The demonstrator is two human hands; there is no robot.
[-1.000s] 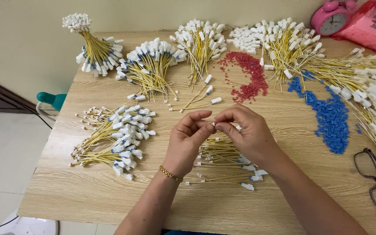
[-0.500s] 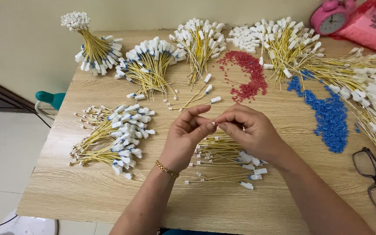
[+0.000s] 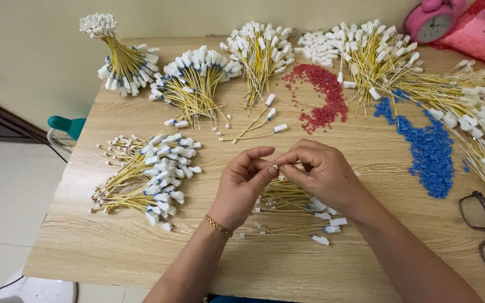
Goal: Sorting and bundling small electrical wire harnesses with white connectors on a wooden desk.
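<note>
Above the table (image 3: 141, 258), both hands' fingers (image 3: 265, 171) pinch one yellow wire (image 3: 287, 164); finished bundles (image 3: 152, 174) lie left, a small pile (image 3: 293, 207) remains beneath.

Both forearms were bare, with no sleeves in view. The left hand (image 3: 245, 185) wore a thin gold chain bracelet (image 3: 219, 226) at the wrist; the right hand (image 3: 324, 174) wore nothing.
</note>
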